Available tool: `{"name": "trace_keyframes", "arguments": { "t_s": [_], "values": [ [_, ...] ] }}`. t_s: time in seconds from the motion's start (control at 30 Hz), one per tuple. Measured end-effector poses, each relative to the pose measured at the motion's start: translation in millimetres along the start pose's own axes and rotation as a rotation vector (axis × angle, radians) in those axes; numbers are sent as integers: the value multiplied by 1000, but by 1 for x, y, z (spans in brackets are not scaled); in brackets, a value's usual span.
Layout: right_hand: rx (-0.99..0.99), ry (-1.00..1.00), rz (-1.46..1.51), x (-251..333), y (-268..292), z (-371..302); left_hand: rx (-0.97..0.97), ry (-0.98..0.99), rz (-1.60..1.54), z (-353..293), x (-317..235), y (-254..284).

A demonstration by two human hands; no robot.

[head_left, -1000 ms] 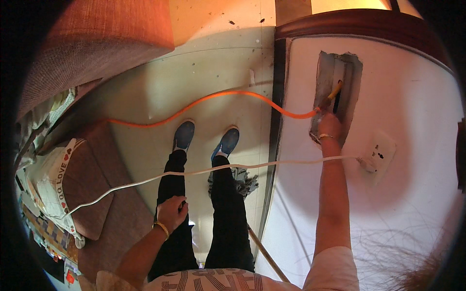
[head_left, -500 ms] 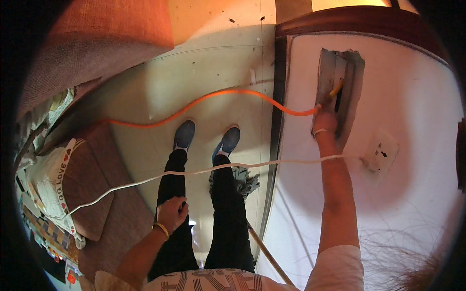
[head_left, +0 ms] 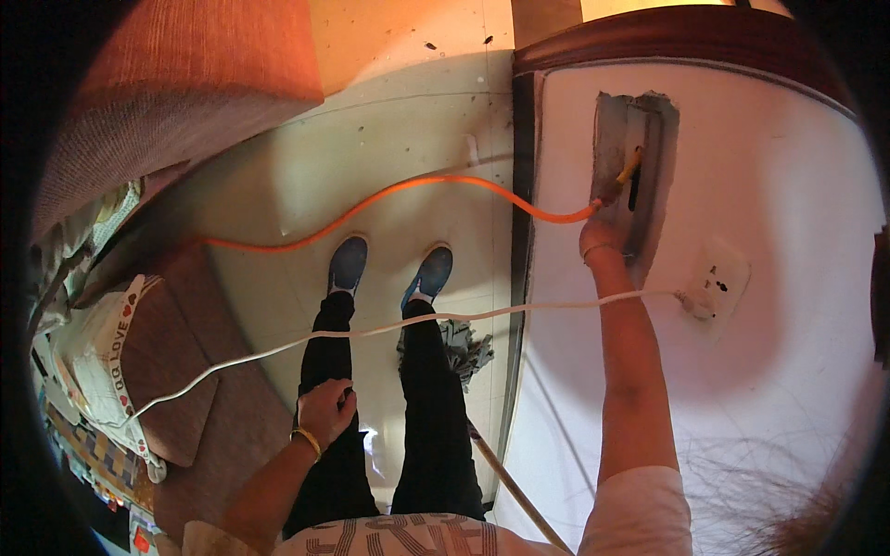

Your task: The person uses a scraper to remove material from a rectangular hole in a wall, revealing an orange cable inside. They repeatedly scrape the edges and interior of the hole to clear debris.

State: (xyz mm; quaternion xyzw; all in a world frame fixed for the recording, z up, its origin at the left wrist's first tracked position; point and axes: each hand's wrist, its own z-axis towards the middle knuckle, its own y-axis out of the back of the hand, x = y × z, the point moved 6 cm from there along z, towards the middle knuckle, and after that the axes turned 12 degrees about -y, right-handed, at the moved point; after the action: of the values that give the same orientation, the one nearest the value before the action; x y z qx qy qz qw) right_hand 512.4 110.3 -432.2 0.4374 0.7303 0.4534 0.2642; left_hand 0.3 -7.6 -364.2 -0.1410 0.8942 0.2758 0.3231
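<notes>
My right hand point(head_left: 601, 237) reaches to a rough recess point(head_left: 658, 139) cut into the white wall. Its fingers are closed round the end of an orange cord point(head_left: 445, 179), at the recess's left edge. Just past the fingers, a yellow piece point(head_left: 630, 167) slants up beside a dark slot; its exact kind is unclear. Low over my left leg, my left hand point(head_left: 326, 408) is closed in a fist. A dark patch shows between its thumb and fingers, and I cannot make out whether it holds anything.
A white cable point(head_left: 445, 318) crosses my legs to a plug in a wall socket point(head_left: 728, 278). At the left stand a brown sofa point(head_left: 176, 371) and an orange-red covered piece of furniture point(head_left: 213, 56). A grey cloth point(head_left: 464, 350) and a pole point(head_left: 514, 482) are beside my right leg.
The whole view has shifted slightly, with the wall and recess a little further left. My right hand stays at the recess, and more of the yellow piece shows. My left fist has barely moved.
</notes>
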Motion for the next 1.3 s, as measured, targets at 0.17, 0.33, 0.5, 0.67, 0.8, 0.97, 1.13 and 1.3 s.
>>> {"name": "trace_keyframes", "arguments": {
  "t_s": [0.17,0.33,0.5,0.67,0.8,0.97,1.13,1.3],
  "values": [
    [-22,31,-147,-14,-10,13,16,-2,17,2,-2,-1],
    [-30,40,-509,-28,-36,22,-20,-30,12,-2,0,-3],
    [-43,-40,-123,-29,-23,38,58,-2,41,4,-1,-2],
    [-13,-150,-268,-7,-5,24,15,-25,53,0,1,-2],
    [-54,-163,-313,-56,-18,65,33,-79,39,10,-8,-8],
    [-136,128,-188,-16,3,29,21,-29,13,8,-8,-1],
    [237,198,-641,-29,-22,31,22,-27,29,7,-7,-2],
    [16,119,23,-3,39,-22,13,-12,36,3,-6,4]
  ]
}}
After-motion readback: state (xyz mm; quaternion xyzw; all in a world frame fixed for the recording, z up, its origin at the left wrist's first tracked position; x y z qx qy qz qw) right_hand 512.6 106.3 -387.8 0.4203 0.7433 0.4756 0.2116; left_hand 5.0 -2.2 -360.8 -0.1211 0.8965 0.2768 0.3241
